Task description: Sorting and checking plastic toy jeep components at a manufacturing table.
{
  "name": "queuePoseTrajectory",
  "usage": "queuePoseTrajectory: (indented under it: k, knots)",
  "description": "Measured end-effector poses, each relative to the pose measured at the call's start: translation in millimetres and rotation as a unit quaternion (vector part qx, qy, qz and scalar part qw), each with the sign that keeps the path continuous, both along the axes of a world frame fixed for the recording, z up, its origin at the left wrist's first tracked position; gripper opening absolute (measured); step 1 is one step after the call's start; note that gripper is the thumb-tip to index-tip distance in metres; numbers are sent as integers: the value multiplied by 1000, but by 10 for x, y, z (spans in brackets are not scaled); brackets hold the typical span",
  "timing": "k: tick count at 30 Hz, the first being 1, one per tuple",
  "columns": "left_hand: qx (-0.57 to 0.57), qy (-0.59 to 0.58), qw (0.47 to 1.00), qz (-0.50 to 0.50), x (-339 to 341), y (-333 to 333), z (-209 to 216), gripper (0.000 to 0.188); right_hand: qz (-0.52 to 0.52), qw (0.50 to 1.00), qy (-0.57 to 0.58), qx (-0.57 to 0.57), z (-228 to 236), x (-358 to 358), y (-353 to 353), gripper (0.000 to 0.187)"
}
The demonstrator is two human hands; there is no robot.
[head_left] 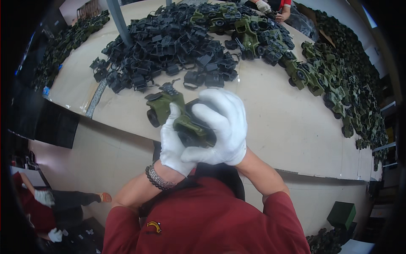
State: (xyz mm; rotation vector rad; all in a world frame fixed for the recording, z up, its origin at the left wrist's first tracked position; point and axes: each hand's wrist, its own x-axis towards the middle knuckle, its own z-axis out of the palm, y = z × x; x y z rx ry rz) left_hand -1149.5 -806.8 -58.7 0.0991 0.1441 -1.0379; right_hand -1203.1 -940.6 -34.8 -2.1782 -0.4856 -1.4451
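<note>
A dark green toy military jeep (168, 104) with black wheels and a black gun-like piece on top is held over the table's near edge. My left hand (171, 142), in a white glove, grips its near left side with the thumb along the body. From the right, my gloved right hand (226, 122) curls its fingers over the jeep's near end. A black part shows beneath those fingers, and how it joins the jeep is hidden. Just beyond the jeep lie loose black plastic parts (193, 79).
A large heap of black plastic parts (158, 46) covers the far left of the table (275, 122). Green toy jeeps (315, 78) line its right side. A grey post (119, 21) rises at the far left. Another person's gloved hand (263, 6) works across the table; another person (36, 203) is lower left.
</note>
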Motion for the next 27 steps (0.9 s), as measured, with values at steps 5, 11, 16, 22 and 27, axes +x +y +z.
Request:
queuePoseTrajectory:
  k: [5, 11, 16, 22, 27]
  knots:
    - [211, -284, 926, 133, 186, 5, 17, 44, 21, 1000, 12, -9, 193, 400, -90, 62]
    - [299, -184, 924, 152, 1059, 299, 273, 45, -14, 996, 82, -9, 86, 802, -661, 81]
    - [364, -242, 844, 311, 3325, 1195, 958, 83, -425, 856, 255, 145, -311, 1482, -2397, 89]
    - [408, -428, 717, 369, 3245, 714, 1117, 93, -465, 731, 472, 162, -526, 2015, -3243, 92]
    - [409, -456, 776, 150, 2288, 273, 319, 43, -424, 801, 361, 219, -787, 1876, -3519, 56]
